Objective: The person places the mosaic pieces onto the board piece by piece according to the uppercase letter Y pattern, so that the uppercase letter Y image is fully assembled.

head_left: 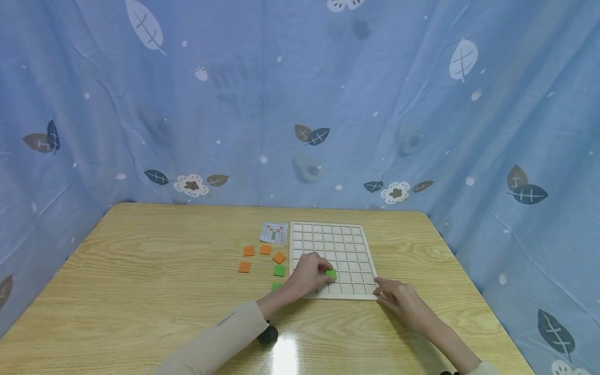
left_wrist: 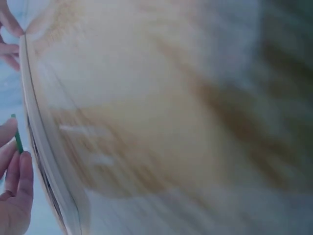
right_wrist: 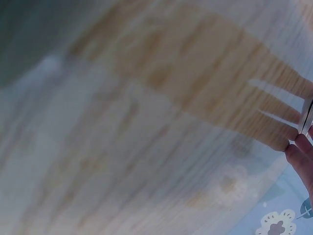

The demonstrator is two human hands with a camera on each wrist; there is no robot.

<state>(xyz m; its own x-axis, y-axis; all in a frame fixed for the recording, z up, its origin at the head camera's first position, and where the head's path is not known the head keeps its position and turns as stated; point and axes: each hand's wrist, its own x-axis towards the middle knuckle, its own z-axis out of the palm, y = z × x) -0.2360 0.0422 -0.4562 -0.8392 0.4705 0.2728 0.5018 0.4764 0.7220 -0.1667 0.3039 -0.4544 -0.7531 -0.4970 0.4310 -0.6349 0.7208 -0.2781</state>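
Note:
My left hand point(head_left: 308, 273) is over the lower left part of a pale square grid board point(head_left: 352, 256). Its thumb and fingertips pinch a small green square tile point(head_left: 331, 274), seen edge-on as a thin green strip point(left_wrist: 17, 134) in the left wrist view. At the board's near right corner, my right hand point(head_left: 402, 303) grips the edge between thumb and fingers. The right wrist view catches those fingers point(right_wrist: 301, 156) at its far right, against the board's rim point(right_wrist: 306, 116). No tiles show in the visible grid cells apart from the pinched one.
Left of the board lie several orange tiles point(head_left: 244, 267), a green tile point(head_left: 279, 271) and another green tile point(head_left: 276, 286) partly behind the left forearm. A small printed pattern card point(head_left: 274, 233) lies by the board's far left corner. A patterned blue curtain point(head_left: 262, 104) surrounds the wooden table point(head_left: 154, 271).

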